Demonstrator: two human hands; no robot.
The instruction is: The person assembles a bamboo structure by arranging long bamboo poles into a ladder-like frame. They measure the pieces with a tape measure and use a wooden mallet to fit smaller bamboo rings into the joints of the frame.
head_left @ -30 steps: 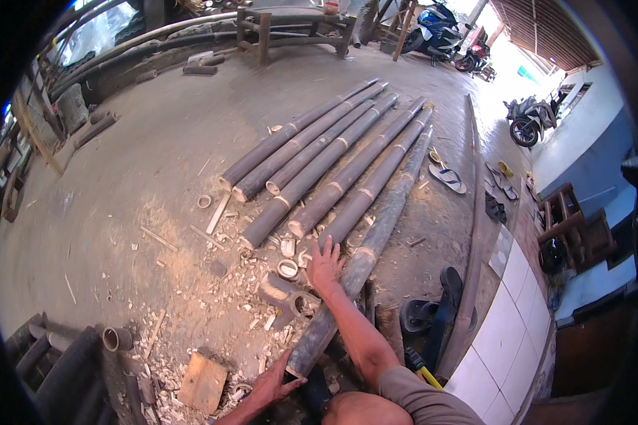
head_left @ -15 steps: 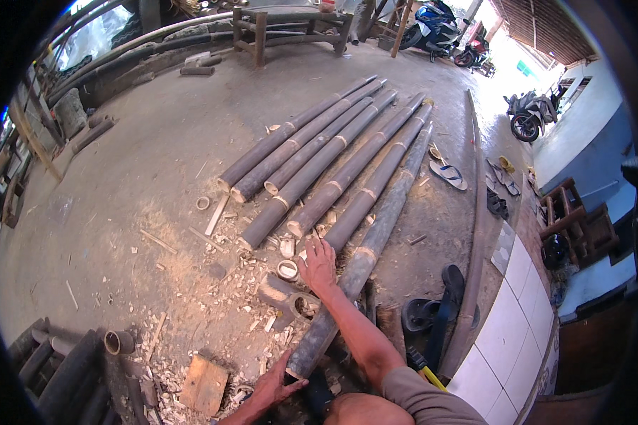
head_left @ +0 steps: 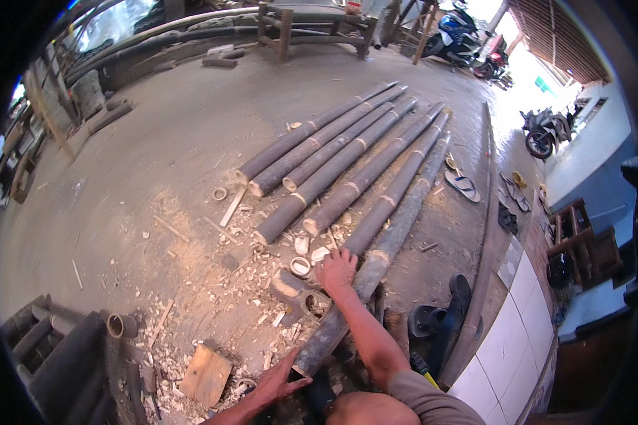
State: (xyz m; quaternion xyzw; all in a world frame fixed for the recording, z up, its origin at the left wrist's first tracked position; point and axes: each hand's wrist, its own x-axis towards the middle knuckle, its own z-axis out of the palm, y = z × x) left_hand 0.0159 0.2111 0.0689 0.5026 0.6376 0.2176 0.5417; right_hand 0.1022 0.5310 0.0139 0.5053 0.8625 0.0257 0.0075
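Several long dark bamboo poles (head_left: 347, 152) lie side by side on the concrete floor. My right hand (head_left: 337, 271) rests flat, fingers spread, on the near part of the rightmost pole (head_left: 397, 227). My left hand (head_left: 280, 382) grips that same pole's cut near end (head_left: 312, 358), close to my knee. Short cut bamboo rings (head_left: 301, 267) and a stubby offcut (head_left: 288, 285) lie just left of my right hand.
Wood chips and shavings litter the floor around a small wooden block (head_left: 207, 374). More dark poles (head_left: 57, 354) are stacked at lower left. Sandals (head_left: 464, 185) and black shoes (head_left: 439, 322) lie right of the poles. Parked motorbikes (head_left: 542, 131) and a white tiled ledge (head_left: 514, 340) are on the right.
My right hand has slid slightly toward me along the rightmost pole. My left hand stays at the pole's cut end.
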